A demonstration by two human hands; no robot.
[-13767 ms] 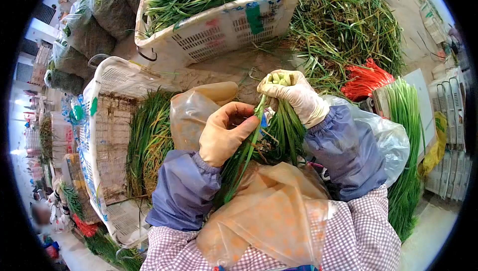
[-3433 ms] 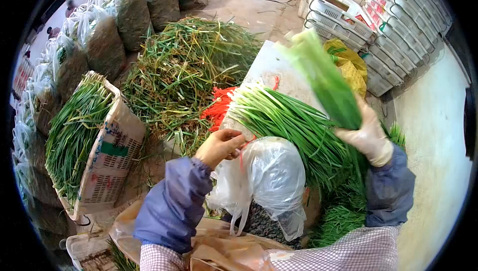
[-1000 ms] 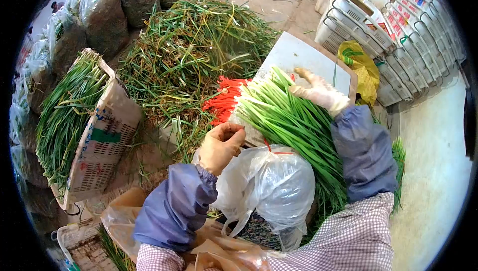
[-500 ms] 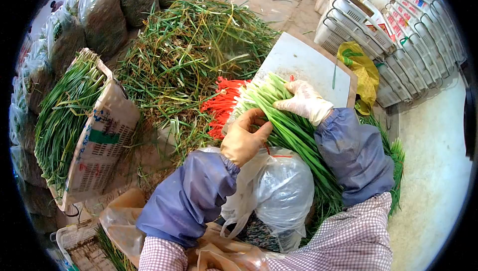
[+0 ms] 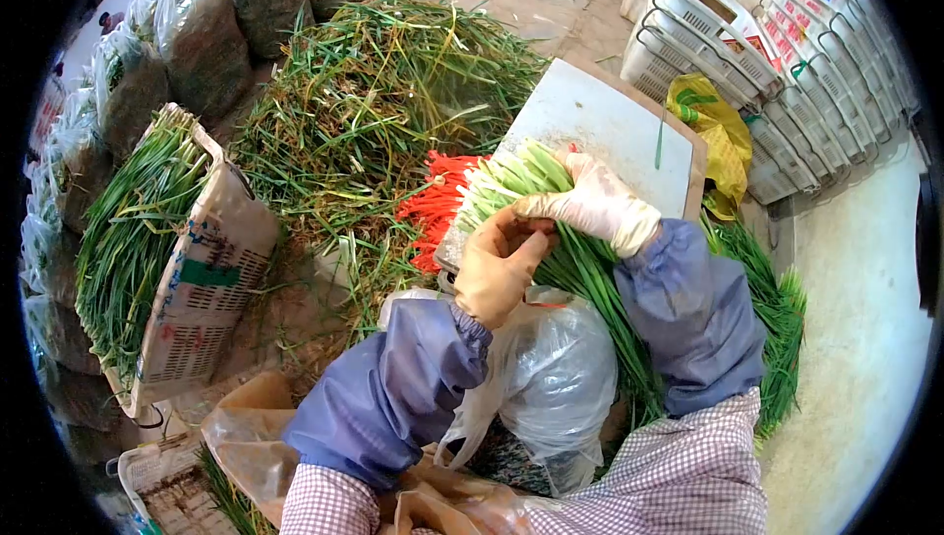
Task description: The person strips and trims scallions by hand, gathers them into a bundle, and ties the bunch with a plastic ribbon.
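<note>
The bunch of green stalks [image 5: 594, 274] lies slantwise, pale ends on the white board [image 5: 600, 122], leaves trailing toward the wearer, under the right hand [image 5: 600, 203] and just beside the left hand [image 5: 501, 265]. The right hand curves closed over the bunch, apparently keeping the stalks together. The left is half curled at the near edge; its fingertips are partly hidden, so I cannot tell whether it pinches anything. Red strips [image 5: 438, 206] lie beside the pale ends, seemingly within easy reach.

Stalks [image 5: 516, 179] partly hidden by right hand [image 5: 595, 203], lower crate [image 5: 167, 468] cut off, people [image 5: 110, 22] too small to tell
</note>
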